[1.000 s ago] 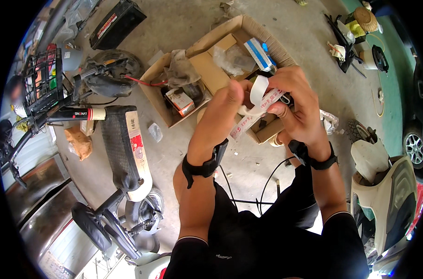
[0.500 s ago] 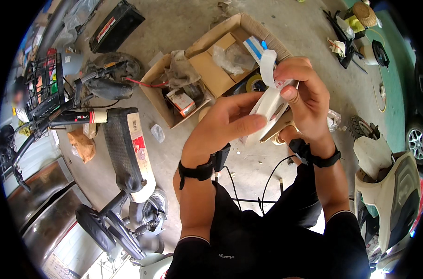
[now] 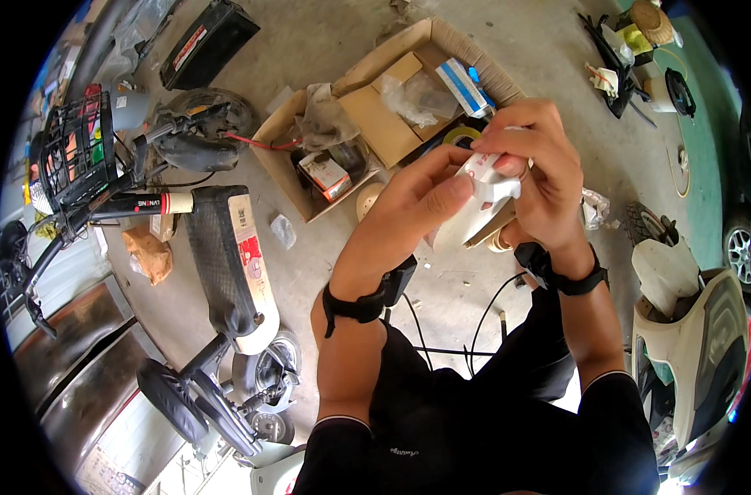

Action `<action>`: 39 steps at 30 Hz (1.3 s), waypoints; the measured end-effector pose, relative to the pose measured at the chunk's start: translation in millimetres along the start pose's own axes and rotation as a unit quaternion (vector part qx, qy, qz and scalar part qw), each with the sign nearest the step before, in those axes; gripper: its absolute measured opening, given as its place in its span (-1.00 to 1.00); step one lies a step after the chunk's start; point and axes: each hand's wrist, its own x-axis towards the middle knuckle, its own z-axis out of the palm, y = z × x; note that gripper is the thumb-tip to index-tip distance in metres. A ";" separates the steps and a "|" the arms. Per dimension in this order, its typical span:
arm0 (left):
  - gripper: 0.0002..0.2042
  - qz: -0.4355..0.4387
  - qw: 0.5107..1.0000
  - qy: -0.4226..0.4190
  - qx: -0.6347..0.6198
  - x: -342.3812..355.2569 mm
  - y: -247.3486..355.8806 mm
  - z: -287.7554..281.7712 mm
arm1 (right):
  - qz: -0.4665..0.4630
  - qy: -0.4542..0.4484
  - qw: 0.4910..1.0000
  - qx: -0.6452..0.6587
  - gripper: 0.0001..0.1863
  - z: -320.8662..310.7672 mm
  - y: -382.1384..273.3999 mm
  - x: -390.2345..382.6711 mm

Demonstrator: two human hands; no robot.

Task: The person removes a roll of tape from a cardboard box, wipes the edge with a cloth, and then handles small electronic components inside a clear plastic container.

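Observation:
A white piece with smooth faces (image 3: 473, 219) is held between my two hands, above my lap; its kind I cannot make out. Along its upper end lies a white strip with red print (image 3: 482, 171). My left hand (image 3: 416, 213) grips the piece from the left, thumb on its near face. From the right, my right hand (image 3: 548, 165) pinches the far end with curled fingers, which partly hide it. Both wrists wear black straps. Just below the piece a brown cardboard edge (image 3: 492, 228) shows, partly covered.
An open carton (image 3: 474, 54) holds plastic wrap, a blue-and-white box (image 3: 464, 87) and an orange-and-white box (image 3: 324, 175). At left lies a kick scooter (image 3: 218, 247); beyond it is a black battery (image 3: 209, 45). A cream scooter body (image 3: 693, 346) stands right. Black cables hang near my knees.
The white strip, which stood up in a curl, now lies down along the piece. My left fingers have moved up to the strip, and my right hand has closed over the far end.

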 end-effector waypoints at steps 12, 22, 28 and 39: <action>-0.53 0.006 0.996 0.053 -0.068 -1.2 -7.7 4.1 | 0.145 0.002 0.986 0.081 -0.78 3.4 20.6 1.7; -0.37 0.108 0.989 0.081 -0.060 16.5 -32.2 -2.9 | -0.110 -0.055 0.974 -0.192 -0.44 12.3 7.3 2.2; -0.35 0.117 0.970 0.152 -0.148 23.3 -34.2 15.1 | -0.095 -0.102 0.982 -0.129 -0.46 26.6 3.9 -8.3; -0.44 0.115 0.946 0.105 -0.284 25.2 -5.1 -4.6 | -0.011 -0.125 0.985 -0.121 -0.50 -0.2 14.8 -2.9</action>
